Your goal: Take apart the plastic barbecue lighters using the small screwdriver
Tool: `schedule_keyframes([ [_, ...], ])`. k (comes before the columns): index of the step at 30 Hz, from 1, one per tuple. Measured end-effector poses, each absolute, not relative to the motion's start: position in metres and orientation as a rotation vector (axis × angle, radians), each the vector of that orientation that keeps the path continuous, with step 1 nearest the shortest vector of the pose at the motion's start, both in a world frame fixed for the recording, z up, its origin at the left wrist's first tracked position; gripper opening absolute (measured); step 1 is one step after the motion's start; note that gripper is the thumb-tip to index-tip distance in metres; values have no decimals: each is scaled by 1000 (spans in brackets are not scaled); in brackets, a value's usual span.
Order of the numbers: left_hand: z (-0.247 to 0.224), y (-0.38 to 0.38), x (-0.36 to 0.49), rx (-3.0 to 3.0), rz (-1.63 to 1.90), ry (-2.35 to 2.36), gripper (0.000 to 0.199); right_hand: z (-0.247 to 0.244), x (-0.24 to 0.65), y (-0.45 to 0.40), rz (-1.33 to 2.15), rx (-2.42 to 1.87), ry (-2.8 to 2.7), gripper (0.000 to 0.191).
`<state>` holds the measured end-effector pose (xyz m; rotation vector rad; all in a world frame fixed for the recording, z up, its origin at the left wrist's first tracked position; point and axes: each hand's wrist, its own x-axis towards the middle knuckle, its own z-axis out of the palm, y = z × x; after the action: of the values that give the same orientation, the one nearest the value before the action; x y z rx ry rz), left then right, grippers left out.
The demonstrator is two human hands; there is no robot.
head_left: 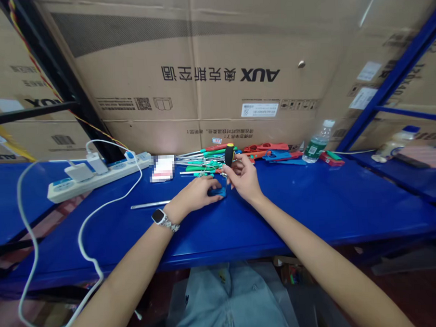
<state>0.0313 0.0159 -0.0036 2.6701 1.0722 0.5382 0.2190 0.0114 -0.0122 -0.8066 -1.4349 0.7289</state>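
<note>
My right hand (244, 177) is closed around a small screwdriver with a black and yellow handle (229, 154). The screwdriver stands upright, its thin shaft pointing down at a blue piece (219, 192) low over the table. My left hand (197, 195), with a watch on its wrist, has its fingers closed on that blue piece, which they partly cover. A long metal rod (149, 204) sticks out leftward from beneath the left hand; whether it joins the blue piece is hidden. Just behind both hands lies a pile of screwdrivers with green and red handles (200, 165).
Red and blue plastic tools (275, 153) lie at the back right beside a water bottle (315, 142). A white power strip (99, 176) with plugs and a trailing cable (82, 232) occupies the left. A large cardboard box (144, 51) walls off the blue table's (313, 202) rear.
</note>
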Motion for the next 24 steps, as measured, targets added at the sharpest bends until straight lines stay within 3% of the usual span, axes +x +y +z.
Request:
schedule_keyframes([
  [24,-4,17,28,2661,575,1000,21,5,225,9,935,-808,-1690,35],
])
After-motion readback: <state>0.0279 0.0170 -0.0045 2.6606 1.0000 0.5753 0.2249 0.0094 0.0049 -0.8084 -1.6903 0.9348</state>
